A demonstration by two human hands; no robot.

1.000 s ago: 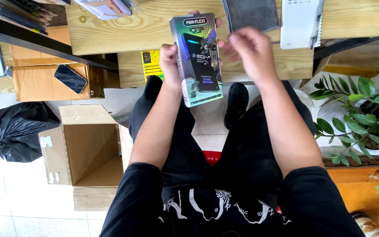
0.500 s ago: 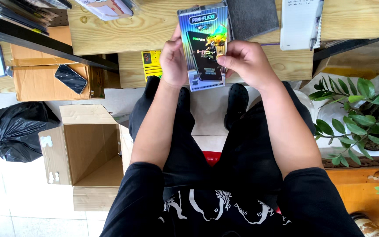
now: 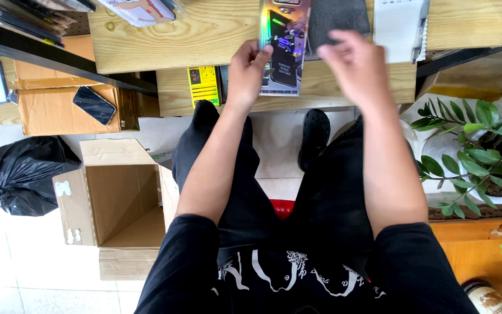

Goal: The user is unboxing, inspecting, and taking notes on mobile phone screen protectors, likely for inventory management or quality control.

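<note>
A shiny, iridescent retail package [image 3: 282,49] with a dark phone-case picture lies flat against the wooden table [image 3: 204,35]. My left hand [image 3: 248,67] grips its left edge, thumb on the front. My right hand [image 3: 358,61] hovers just right of the package, blurred, fingers curled and apart, holding nothing. I sit with my legs in black trousers under the table.
An open cardboard box [image 3: 114,206] stands on the floor at left, beside a black rubbish bag [image 3: 18,174]. A dark phone [image 3: 94,104] lies on a lower cardboard shelf. A potted green plant [image 3: 483,151] stands at right. A grey pad [image 3: 338,20] and white packet [image 3: 399,26] lie on the table.
The package has moved up and away onto the table. My right hand has let go of it and drawn off to the right; my left hand still holds it.
</note>
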